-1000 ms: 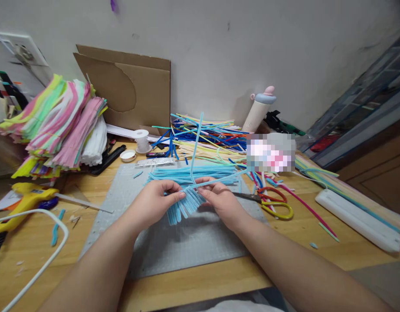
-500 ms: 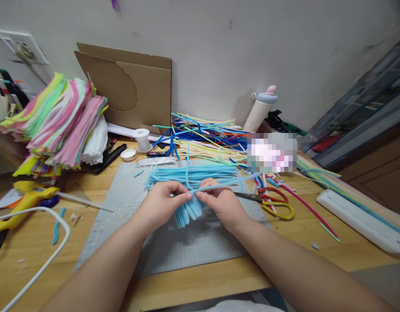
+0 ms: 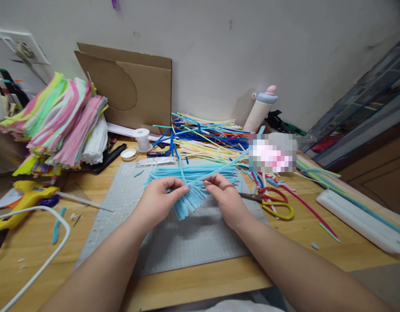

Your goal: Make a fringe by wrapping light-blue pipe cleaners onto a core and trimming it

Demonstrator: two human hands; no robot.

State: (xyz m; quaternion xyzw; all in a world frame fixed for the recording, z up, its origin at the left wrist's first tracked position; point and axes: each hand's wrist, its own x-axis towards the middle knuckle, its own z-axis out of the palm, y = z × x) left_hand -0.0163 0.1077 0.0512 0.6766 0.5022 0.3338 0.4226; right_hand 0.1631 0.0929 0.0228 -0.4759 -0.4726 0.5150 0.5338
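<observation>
Between my hands is a fan of looped light-blue pipe cleaners [image 3: 188, 203], with two long stems rising from its top. My left hand [image 3: 162, 197] pinches the fan's upper left side between thumb and fingers. My right hand [image 3: 226, 200] is closed at its upper right edge, thumb against fingertips; the fingers partly hide what they grip there. Behind the hands lies a row of loose light-blue pipe cleaners [image 3: 206, 171] on the grey cutting mat [image 3: 206, 242]. Scissors [image 3: 278, 209] with red and yellow handles lie just right of my right hand, blades partly hidden.
A yellow glue gun [image 3: 31, 201] with a white cable is at left, below a stack of coloured pipe cleaners [image 3: 63, 125]. Cardboard [image 3: 151, 93] leans on the wall. A spool [image 3: 142, 139], a bottle [image 3: 260, 110] and a white power strip [image 3: 359, 221] stand around the mat.
My right hand has shifted slightly right, away from the left. The long stems now tilt apart, the right one pointing higher. The fan has spread and risen a little.
</observation>
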